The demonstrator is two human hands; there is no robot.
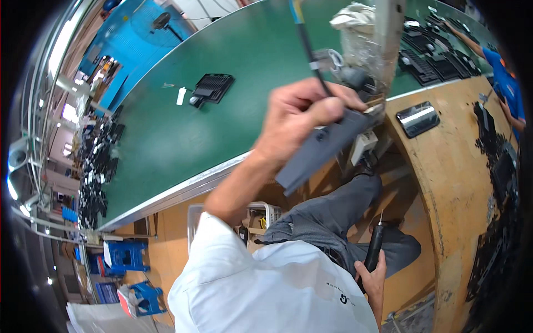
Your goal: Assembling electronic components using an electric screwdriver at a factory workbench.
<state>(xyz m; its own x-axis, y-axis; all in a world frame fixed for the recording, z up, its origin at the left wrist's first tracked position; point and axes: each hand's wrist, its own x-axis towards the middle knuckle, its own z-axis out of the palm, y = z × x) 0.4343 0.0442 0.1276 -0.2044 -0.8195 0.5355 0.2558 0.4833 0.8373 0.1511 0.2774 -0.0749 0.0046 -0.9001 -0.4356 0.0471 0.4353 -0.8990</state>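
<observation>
My left hand (302, 114) is raised over the near edge of the green conveyor table, fingers closed on a flat dark grey plastic panel (319, 147) that slants down toward me. A dark rod with a yellow and blue upper part (304, 41) runs from the top of the view to these fingers; whether they grip it I cannot tell. Low beside my leg, my right hand (375, 276) is wrapped around a black electric screwdriver (375, 244), its thin bit pointing up. Some fingertips of the left hand are hidden or blurred.
A black assembly (215, 87) lies on the green table (166, 133), with many black parts (100, 166) at its left end. A pale post (390, 44) rises beyond my left hand. A phone (417, 119) lies on the wooden bench (433, 183). Another person in blue (505, 83) works at far right.
</observation>
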